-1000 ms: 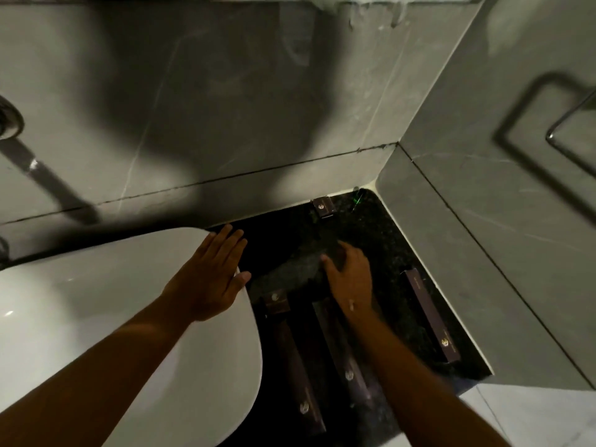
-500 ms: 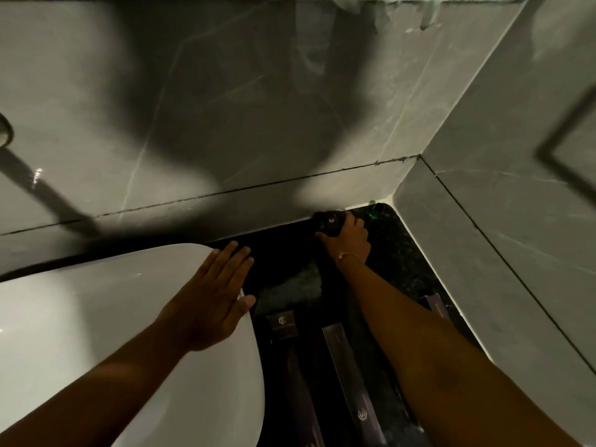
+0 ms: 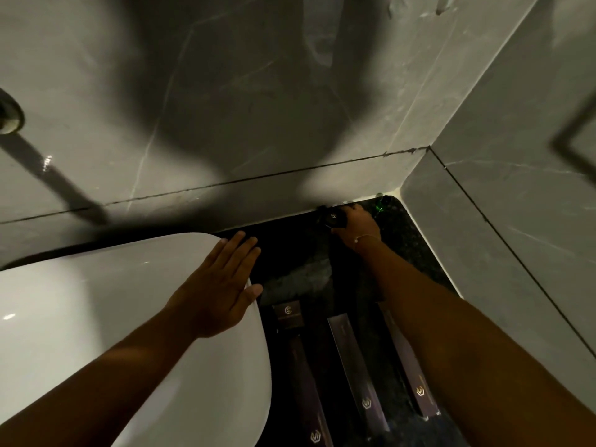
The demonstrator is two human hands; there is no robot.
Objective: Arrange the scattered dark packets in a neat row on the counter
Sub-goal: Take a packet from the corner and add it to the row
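On the black speckled counter (image 3: 296,279), three long dark packets lie side by side: a left one (image 3: 306,382), a middle one (image 3: 354,366) and a right one (image 3: 409,366) partly under my right forearm. A small square dark packet (image 3: 288,314) sits at the top of the left one. My right hand (image 3: 358,225) reaches to the back wall and its fingers are closed on another small dark packet (image 3: 333,217). My left hand (image 3: 219,285) rests flat, fingers apart, on the rim of the white basin (image 3: 96,317).
Grey marble walls meet in a corner at the counter's back right. A small green speck (image 3: 378,208) lies in that corner. A metal fitting (image 3: 8,114) sits on the wall at the far left.
My right hand moved from the middle of the counter to the back wall and took hold of the small packet there. The view shifted closer. My left hand stayed on the basin.
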